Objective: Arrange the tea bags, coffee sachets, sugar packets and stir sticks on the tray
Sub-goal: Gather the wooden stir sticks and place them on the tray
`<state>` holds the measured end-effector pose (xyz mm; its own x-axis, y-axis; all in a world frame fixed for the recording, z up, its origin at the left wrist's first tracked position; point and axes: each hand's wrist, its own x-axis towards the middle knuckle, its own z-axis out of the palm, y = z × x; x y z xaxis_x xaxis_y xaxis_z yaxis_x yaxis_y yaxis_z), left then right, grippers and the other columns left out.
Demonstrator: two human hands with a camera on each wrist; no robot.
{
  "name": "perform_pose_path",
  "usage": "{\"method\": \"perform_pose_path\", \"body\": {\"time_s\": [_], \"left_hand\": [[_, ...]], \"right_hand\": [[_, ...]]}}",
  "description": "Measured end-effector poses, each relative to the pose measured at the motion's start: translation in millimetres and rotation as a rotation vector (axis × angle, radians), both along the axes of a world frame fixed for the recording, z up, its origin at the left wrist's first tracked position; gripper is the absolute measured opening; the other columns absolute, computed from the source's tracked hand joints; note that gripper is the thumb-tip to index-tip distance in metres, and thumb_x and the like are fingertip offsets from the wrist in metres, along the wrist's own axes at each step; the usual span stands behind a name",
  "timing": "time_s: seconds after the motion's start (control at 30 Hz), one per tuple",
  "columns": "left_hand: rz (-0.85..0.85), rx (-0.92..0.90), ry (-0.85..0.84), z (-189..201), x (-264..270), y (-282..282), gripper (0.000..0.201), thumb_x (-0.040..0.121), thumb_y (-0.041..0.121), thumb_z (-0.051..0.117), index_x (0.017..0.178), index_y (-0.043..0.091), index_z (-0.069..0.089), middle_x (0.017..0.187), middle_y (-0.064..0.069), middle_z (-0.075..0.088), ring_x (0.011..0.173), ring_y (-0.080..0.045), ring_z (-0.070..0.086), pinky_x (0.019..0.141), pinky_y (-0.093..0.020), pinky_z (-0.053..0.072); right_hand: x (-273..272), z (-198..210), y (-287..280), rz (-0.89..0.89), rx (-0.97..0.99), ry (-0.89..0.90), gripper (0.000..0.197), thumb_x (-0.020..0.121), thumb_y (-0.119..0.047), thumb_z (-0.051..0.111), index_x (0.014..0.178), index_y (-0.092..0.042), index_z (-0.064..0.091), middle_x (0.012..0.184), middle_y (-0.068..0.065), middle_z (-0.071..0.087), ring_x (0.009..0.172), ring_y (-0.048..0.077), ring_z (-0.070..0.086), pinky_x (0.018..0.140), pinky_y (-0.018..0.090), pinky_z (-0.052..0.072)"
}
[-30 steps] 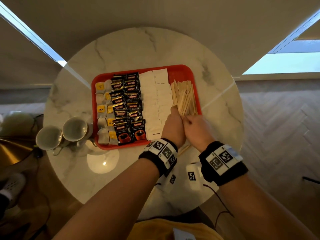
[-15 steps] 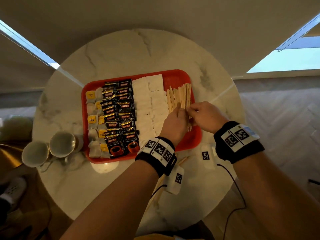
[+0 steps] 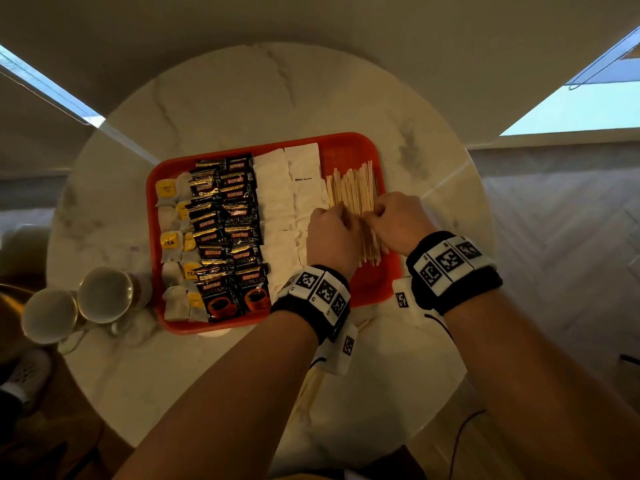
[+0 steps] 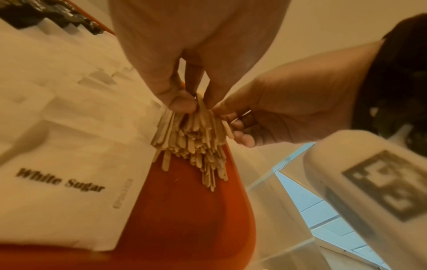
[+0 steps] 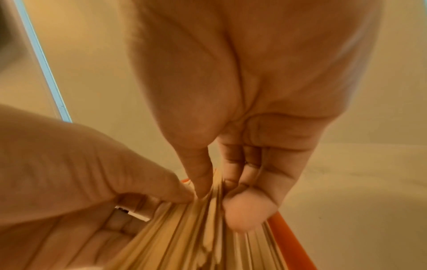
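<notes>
A red tray point(image 3: 349, 147) lies on the round marble table. From left to right it holds tea bags point(image 3: 171, 237), black coffee sachets point(image 3: 228, 233), white sugar packets point(image 3: 284, 202) and a pile of wooden stir sticks point(image 3: 356, 192). My left hand point(image 3: 334, 233) and right hand point(image 3: 398, 220) meet over the middle of the stick pile. In the left wrist view the left fingers point(image 4: 182, 102) pinch the stir sticks point(image 4: 196, 142) from above. In the right wrist view the right hand's thumb and fingers point(image 5: 233, 184) pinch the stir sticks point(image 5: 198, 233) too.
Two empty cups point(image 3: 79, 303) stand on the table point(image 3: 242, 98) left of the tray's near corner. A stray stir stick point(image 3: 363, 323) pokes out on the table near the left wrist. Bare marble lies behind and in front of the tray.
Both hands moved from the near end of the stick pile up onto its middle. The sticks now lie fully on the tray, more gathered. The head view shifted.
</notes>
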<state>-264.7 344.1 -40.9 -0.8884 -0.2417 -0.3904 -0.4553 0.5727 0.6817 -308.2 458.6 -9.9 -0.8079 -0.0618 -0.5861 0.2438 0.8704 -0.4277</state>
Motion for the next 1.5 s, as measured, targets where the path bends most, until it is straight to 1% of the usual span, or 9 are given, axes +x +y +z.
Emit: {"method": "perform_pose_path", "body": {"time_s": [0.07, 0.17, 0.27, 0.47, 0.77, 0.93, 1.07, 1.23, 1.5], "left_hand": [[0.006, 0.02, 0.006, -2.1, -0.5, -3.2, 0.024, 0.101, 0.027, 0.056, 0.113, 0.009, 0.066, 0.102, -0.008, 0.056, 0.085, -0.02, 0.055, 0.078, -0.034, 0.049], [0.01, 0.023, 0.008, -2.4, -0.6, -7.7, 0.04, 0.1, 0.033, 0.059, 0.135, 0.014, 0.06, 0.116, -0.01, 0.061, 0.105, -0.024, 0.059, 0.092, -0.037, 0.051], [0.018, 0.017, 0.03, -0.2, 0.1, -10.2, 0.046, 0.1, 0.035, 0.059, 0.141, 0.016, 0.055, 0.123, -0.008, 0.058, 0.109, -0.025, 0.058, 0.096, -0.038, 0.05], [0.011, 0.02, 0.035, -1.1, 1.7, -10.8, 0.047, 0.098, 0.033, 0.064, 0.141, 0.017, 0.053, 0.126, -0.008, 0.055, 0.108, -0.025, 0.059, 0.097, -0.042, 0.052], [0.037, 0.052, 0.053, -5.5, 13.3, -8.7, 0.048, 0.096, 0.035, 0.066, 0.14, 0.02, 0.052, 0.129, -0.006, 0.055, 0.113, -0.026, 0.059, 0.1, -0.047, 0.051], [0.055, 0.054, 0.076, -4.6, 14.5, -7.2, 0.049, 0.095, 0.033, 0.068, 0.139, 0.017, 0.054, 0.133, -0.008, 0.051, 0.116, -0.026, 0.057, 0.101, -0.043, 0.051], [0.061, 0.026, 0.082, -4.3, 17.1, -8.4, 0.057, 0.092, 0.04, 0.071, 0.141, 0.018, 0.052, 0.138, -0.008, 0.044, 0.126, -0.027, 0.05, 0.105, -0.038, 0.046], [-0.008, -0.004, 0.049, -4.2, 15.8, -5.8, 0.058, 0.096, 0.029, 0.067, 0.148, 0.013, 0.046, 0.143, -0.012, 0.043, 0.122, -0.029, 0.054, 0.096, -0.03, 0.042], [0.011, 0.001, 0.07, -6.5, 14.6, -9.9, 0.053, 0.095, 0.021, 0.067, 0.144, 0.01, 0.05, 0.139, -0.015, 0.046, 0.117, -0.034, 0.057, 0.1, -0.043, 0.049]], "right_hand": [[2.8, -1.4, 3.2, -0.03, 0.009, 0.036, 0.015, 0.098, -0.033, 0.061, 0.092, -0.02, 0.057, 0.081, -0.001, 0.059, 0.067, 0.009, 0.054, 0.052, 0.019, 0.035], [4.6, -3.4, 6.5, -0.057, 0.028, 0.077, 0.018, 0.096, -0.033, 0.064, 0.102, -0.016, 0.062, 0.091, 0.002, 0.063, 0.076, 0.017, 0.059, 0.064, 0.024, 0.043], [5.5, -4.5, 6.8, -0.06, 0.044, 0.11, 0.027, 0.097, -0.037, 0.062, 0.108, -0.013, 0.064, 0.096, 0.006, 0.067, 0.083, 0.021, 0.063, 0.071, 0.028, 0.047], [7.7, -7.3, 4.3, -0.06, 0.058, 0.154, 0.044, 0.095, -0.052, 0.061, 0.111, -0.01, 0.064, 0.094, 0.004, 0.065, 0.082, 0.02, 0.06, 0.07, 0.028, 0.043], [8.2, -8.3, 2.0, -0.078, 0.062, 0.221, 0.04, 0.097, -0.039, 0.061, 0.121, -0.007, 0.061, 0.11, 0.012, 0.063, 0.097, 0.026, 0.061, 0.083, 0.033, 0.048], [9.9, -12.7, -2.3, -0.079, 0.053, 0.226, 0.038, 0.099, -0.028, 0.058, 0.131, -0.007, 0.058, 0.121, 0.015, 0.062, 0.106, 0.028, 0.06, 0.088, 0.032, 0.046], [12.9, -13.5, -5.4, -0.128, 0.04, 0.262, 0.039, 0.1, -0.035, 0.056, 0.125, -0.006, 0.061, 0.119, 0.014, 0.06, 0.092, 0.018, 0.051, 0.078, 0.025, 0.035], [15.2, -13.2, -14.2, -0.09, 0.06, 0.209, 0.041, 0.101, -0.033, 0.055, 0.131, -0.004, 0.058, 0.127, 0.015, 0.054, 0.11, 0.029, 0.058, 0.079, 0.024, 0.032], [14.9, -12.8, -20.0, -0.099, 0.026, 0.185, 0.041, 0.101, -0.035, 0.056, 0.128, -0.005, 0.062, 0.125, 0.014, 0.055, 0.111, 0.029, 0.058, 0.085, 0.028, 0.04]]}}
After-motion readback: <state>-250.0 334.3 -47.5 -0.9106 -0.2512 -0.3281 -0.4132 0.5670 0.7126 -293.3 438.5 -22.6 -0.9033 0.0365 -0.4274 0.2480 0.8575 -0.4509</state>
